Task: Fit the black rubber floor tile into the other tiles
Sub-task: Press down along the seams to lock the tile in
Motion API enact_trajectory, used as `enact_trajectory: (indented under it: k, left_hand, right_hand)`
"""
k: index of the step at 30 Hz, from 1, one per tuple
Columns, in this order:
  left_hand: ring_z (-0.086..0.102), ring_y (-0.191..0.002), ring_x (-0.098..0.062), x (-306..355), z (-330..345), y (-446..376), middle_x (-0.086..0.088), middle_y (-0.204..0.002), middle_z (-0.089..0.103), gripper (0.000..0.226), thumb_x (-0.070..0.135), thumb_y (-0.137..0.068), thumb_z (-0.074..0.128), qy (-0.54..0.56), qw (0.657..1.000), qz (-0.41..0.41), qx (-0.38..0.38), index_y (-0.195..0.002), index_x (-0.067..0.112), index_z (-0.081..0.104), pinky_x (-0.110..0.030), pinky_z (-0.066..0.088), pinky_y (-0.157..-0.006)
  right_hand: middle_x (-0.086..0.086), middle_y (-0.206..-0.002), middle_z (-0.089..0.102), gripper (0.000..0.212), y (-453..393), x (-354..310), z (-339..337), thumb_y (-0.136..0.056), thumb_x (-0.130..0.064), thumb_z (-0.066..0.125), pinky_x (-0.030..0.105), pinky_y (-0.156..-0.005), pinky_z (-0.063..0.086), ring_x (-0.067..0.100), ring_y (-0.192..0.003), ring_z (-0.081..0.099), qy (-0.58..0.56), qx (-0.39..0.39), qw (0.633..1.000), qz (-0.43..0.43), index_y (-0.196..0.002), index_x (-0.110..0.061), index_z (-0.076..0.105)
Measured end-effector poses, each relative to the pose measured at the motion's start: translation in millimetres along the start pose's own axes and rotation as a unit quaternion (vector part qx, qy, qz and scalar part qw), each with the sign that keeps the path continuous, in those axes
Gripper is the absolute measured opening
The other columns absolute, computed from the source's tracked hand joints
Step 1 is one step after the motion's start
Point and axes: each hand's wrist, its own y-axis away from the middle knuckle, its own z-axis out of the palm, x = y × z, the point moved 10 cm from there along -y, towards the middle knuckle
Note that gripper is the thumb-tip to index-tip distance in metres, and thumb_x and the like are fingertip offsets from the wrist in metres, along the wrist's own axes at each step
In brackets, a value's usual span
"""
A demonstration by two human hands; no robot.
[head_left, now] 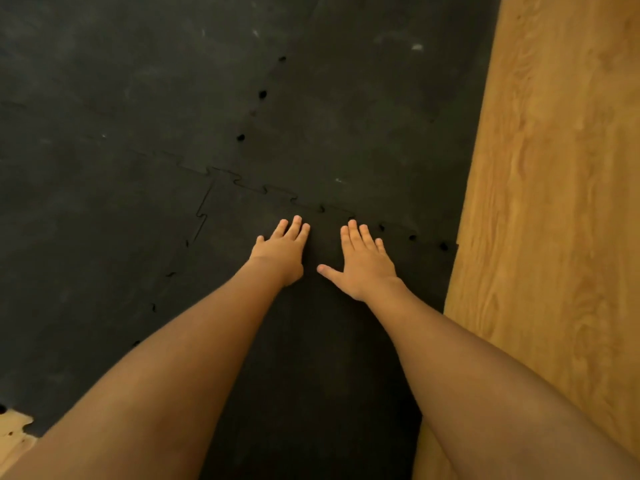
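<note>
The black rubber floor tile [311, 341] lies flat under both my arms, its jigsaw edges meeting the neighbouring tiles. My left hand [282, 252] rests palm down on it near its far edge, fingers stretched out. My right hand [365, 263] lies flat beside it, fingers spread, thumb out to the left. The fingertips of both hands sit just short of the toothed seam [263, 190] with the far tile [346, 116]. Another toothed seam [201, 216] runs along the tile's left side against the left tile [97, 237].
Wooden floor [554, 202] runs along the right side of the mats. A bare patch of pale floor [14, 431] shows at the bottom left corner, past the mat's edge. Small dark gaps [443, 245] dot the seams. More black tiles [104, 64] cover the far left.
</note>
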Motion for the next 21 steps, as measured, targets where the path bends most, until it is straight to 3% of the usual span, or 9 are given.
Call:
enact_trajectory:
  k: [4, 8, 10, 15, 21]
  left_hand:
    - [-0.006, -0.148, -0.028, 11, -22, 6, -0.001, -0.163, -0.007, 0.078, 0.015, -0.093, 0.047, -0.044, 0.998, -0.035, -0.038, -0.154, 0.020, -0.001, -0.058, 0.014, -0.115]
    - [-0.010, -0.148, -0.024, 36, -27, 4, 0.000, -0.162, -0.012, 0.080, 0.016, -0.093, 0.046, -0.072, 0.997, -0.001, 0.021, -0.154, 0.018, -0.006, -0.055, 0.011, -0.117]
    - [-0.013, -0.147, -0.021, 61, -17, 4, 0.003, -0.161, -0.017, 0.084, 0.011, -0.092, 0.047, -0.042, 0.998, 0.048, 0.029, -0.153, 0.020, -0.009, -0.054, 0.011, -0.117]
    - [-0.016, -0.146, -0.025, 82, 6, -10, 0.001, -0.160, -0.020, 0.088, 0.012, -0.090, 0.052, -0.031, 0.998, 0.046, 0.019, -0.152, 0.019, -0.011, -0.060, 0.009, -0.115]
    - [-0.016, -0.146, -0.023, 76, 4, -13, 0.004, -0.159, -0.023, 0.093, 0.004, -0.088, 0.052, -0.048, 0.997, 0.059, -0.012, -0.151, 0.023, -0.013, -0.056, 0.012, -0.116]
  right_hand:
    - [0.000, -0.166, -0.006, 0.088, -2, 6, -24, -0.092, -0.070, 0.035, 0.049, -0.119, 0.008, 0.024, -0.151, -0.003, -0.080, -0.107, 0.991, 0.016, -0.158, -0.020, 0.003]
    - [0.005, -0.166, -0.002, 0.092, 7, 57, -43, -0.092, -0.068, 0.040, 0.045, -0.119, 0.009, 0.025, -0.151, 0.001, -0.094, -0.005, 0.991, 0.095, -0.157, -0.013, 0.005]
    - [0.006, -0.166, -0.008, 0.094, 22, 90, -23, -0.092, -0.067, 0.042, 0.045, -0.120, 0.007, 0.024, -0.151, -0.003, -0.074, -0.006, 0.987, 0.141, -0.156, -0.013, -0.001]
    - [0.005, -0.165, -0.014, 0.103, 23, 105, 7, -0.087, -0.073, 0.043, 0.044, -0.118, 0.002, 0.024, -0.150, -0.009, -0.066, 0.019, 0.992, 0.110, -0.156, -0.016, -0.008]
    - [0.006, -0.164, -0.017, 0.112, 25, 103, 8, -0.082, -0.077, 0.047, 0.044, -0.117, -0.002, 0.025, -0.150, -0.013, -0.028, 0.048, 0.994, 0.097, -0.155, -0.014, -0.010]
